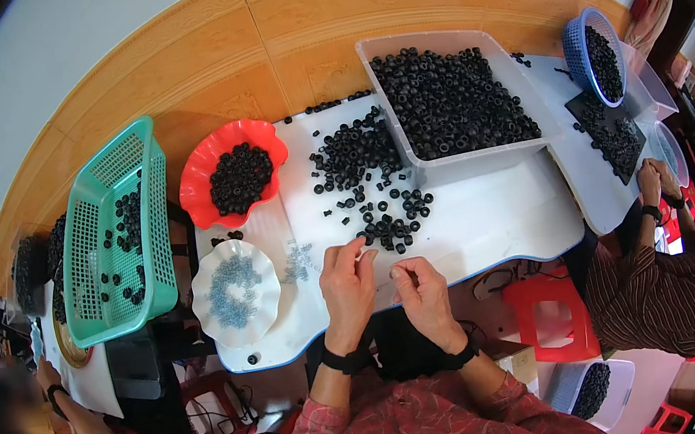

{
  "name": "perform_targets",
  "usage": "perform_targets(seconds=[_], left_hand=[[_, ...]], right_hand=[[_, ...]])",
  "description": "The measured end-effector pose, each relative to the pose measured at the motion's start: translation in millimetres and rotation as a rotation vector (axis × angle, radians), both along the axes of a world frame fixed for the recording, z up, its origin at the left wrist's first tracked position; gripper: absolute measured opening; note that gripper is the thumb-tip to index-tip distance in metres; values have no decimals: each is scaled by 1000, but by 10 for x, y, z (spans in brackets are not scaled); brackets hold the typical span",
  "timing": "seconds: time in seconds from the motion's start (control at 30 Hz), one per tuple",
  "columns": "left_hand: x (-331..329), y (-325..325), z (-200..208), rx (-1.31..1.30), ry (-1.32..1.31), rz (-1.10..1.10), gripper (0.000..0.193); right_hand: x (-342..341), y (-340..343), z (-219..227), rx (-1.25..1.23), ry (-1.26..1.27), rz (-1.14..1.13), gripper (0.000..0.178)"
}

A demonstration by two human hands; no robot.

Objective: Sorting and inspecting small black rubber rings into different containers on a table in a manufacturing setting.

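Beside the loose pile, my left hand point(346, 289) has its fingers bent and drawn together, with the fingertips at the edge of the small round black parts point(393, 233). Whatever lies between those fingers is too small to make out. My right hand point(425, 299) is just right of it, over the table's front edge, thumb and forefinger pinched. What that pinch holds, if anything, is hidden. More of the ring-shaped black parts point(356, 147) lie heaped farther back on the white table point(496, 215).
A clear bin point(438, 168) full of black parts stands behind. On the left are a red bowl point(196, 188) of black parts, a white scalloped plate point(268, 315) with small clear bluish pieces, and a green basket point(79, 279). Co-workers' arms point(621, 260) show at both sides.
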State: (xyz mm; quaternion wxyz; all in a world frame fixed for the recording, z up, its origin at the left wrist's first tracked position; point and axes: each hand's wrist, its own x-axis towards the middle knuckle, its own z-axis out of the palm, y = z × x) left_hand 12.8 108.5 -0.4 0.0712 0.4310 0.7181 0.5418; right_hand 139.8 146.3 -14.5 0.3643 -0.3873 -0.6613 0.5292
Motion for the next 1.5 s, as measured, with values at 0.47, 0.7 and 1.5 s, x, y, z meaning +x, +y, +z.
perform_targets(seconds=[0.47, 0.7, 1.5], left_hand=[[-105, 55, -169, -51, -55, -71, 28], [-105, -363, -97, 251, -1015, -287, 27], [22, -695, -262, 437, -1410, -361, 22]], right_hand=[[30, 73, -74, 6, 2, -18, 11], [8, 21, 25, -14, 6, 20, 9], [-93, -237, 378, -10, 166, 205, 8]])
